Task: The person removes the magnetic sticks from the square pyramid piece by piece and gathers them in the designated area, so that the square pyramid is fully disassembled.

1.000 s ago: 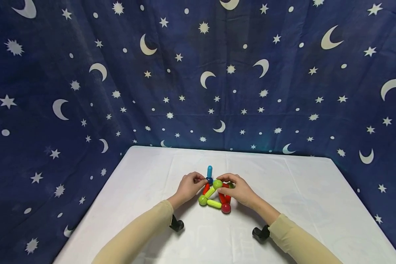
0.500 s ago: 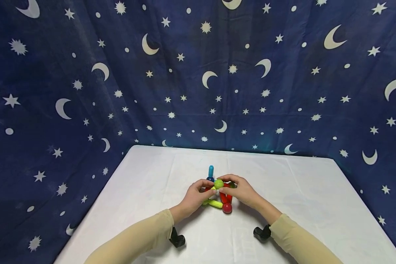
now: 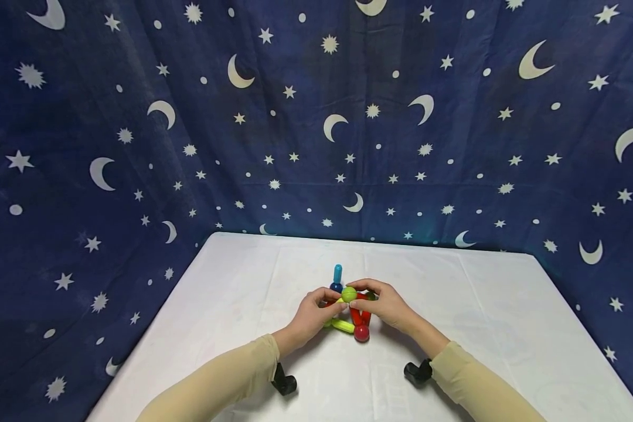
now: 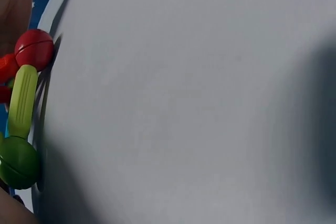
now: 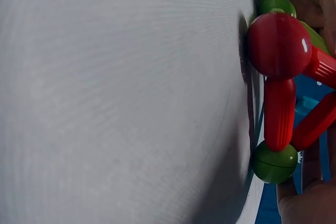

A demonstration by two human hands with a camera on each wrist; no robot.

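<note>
As a structure of colored balls and rods (image 3: 356, 317) sits on a white counter (image 3: 453, 305) in front of a starry cloth (image 3: 306, 135), a person's right hand (image 3: 385, 300) pinches its upper lime ball (image 3: 349, 293) and the left hand (image 3: 311, 315) clamps the lime rod (image 3: 341, 300) just beside it.

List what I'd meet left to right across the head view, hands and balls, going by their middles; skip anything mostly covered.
Left hand → dark blue ball → lime ball → red ball → right hand.
</note>
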